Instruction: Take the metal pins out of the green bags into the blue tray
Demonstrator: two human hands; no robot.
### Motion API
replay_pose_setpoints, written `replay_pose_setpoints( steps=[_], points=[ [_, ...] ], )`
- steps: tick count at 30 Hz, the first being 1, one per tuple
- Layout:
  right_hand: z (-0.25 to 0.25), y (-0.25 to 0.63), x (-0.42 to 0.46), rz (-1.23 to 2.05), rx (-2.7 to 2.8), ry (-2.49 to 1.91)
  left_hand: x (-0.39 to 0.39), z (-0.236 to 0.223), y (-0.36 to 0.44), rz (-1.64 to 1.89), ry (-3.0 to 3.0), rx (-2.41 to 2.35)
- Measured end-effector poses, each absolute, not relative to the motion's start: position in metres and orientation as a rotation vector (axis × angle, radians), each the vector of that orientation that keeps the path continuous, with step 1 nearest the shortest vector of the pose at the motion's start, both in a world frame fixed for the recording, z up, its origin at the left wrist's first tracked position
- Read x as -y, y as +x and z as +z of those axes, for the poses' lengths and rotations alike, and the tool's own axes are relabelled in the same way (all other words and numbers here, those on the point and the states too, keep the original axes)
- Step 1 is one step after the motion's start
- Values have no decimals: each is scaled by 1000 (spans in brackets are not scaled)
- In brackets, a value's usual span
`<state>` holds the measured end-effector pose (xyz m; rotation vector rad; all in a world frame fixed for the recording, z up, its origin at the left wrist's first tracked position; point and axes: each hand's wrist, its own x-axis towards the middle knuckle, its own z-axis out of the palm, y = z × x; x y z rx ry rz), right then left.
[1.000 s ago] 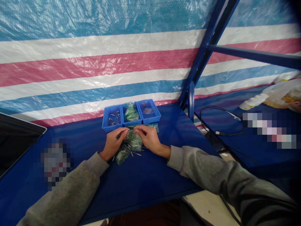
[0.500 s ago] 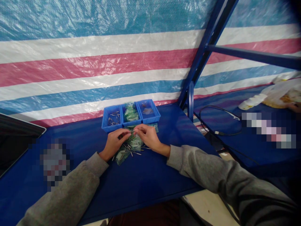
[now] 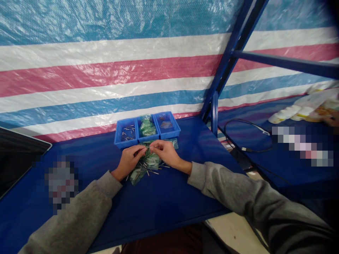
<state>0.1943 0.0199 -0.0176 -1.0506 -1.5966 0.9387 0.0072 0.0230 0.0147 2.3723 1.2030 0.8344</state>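
Observation:
My left hand and my right hand meet over the table, both closed in a fingertip pinch. A thin, pen-like metal rod spans the small gap between them, one end in each pinch. Its exact kind is too small to make out. Beneath my fingers lie crumpled green plastic bags, with several loose slim rods scattered over and around them. Just behind stand three joined blue bins: the left bin contains similar rods, the middle bin green plastic packets, the right bin a few small pieces.
On the blue table, a dark screen-like panel stands at far left, near a blurred-out item. A blue metal frame rises at right. Beyond it are a black cable, white bottles and another person's hand.
My fingertips have shifted slightly, with the rod between them now lying more level. At far right, the other person's hand and the plastic bag have moved, showing more of the white bottles.

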Motion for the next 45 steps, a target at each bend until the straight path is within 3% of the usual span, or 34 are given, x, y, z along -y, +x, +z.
replay_pose_setpoints(
  steps=[45],
  points=[
    [-13,196,-18,938,1683,-1020,-19,21,10,819,2325,-1230]
  ],
)
